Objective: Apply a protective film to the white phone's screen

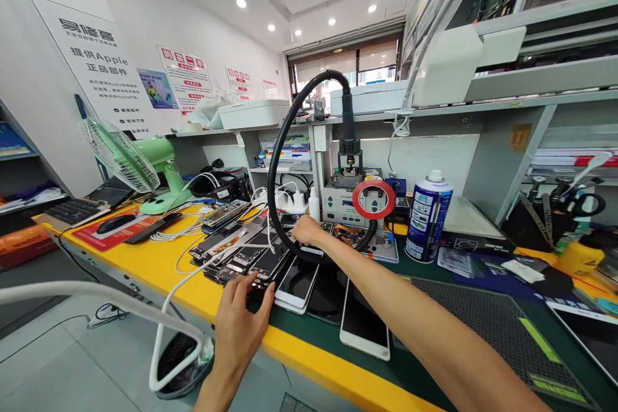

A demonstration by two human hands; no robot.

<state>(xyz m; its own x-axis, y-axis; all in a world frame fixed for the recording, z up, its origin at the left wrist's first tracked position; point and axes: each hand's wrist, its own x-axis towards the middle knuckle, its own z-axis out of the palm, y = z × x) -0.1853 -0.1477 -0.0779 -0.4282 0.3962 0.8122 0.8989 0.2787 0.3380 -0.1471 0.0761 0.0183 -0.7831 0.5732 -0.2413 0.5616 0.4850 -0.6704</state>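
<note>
My left hand (240, 312) is at the front end of a pile of dismantled phones (248, 257). Its thumb and fingers are apart and curved, with the fingertips at the pile's near edge. Farther back, my right hand (309, 232) reaches across the bench with its fingers curled closed. It is behind the base of a black hose loop (273, 167), and what it pinches, if anything, is hidden. Between my arms lie a white-framed phone (297, 283), a dark phone (331, 296) and another white phone (364, 322), side by side.
A soldering-type station (340, 199) with a red ring (373, 198) stands behind my right hand. To its right is a blue spray can (429, 217). A white cable (207, 264) crosses the pile; a green fan (161, 170) stands left. A black mat (483, 315) lies right.
</note>
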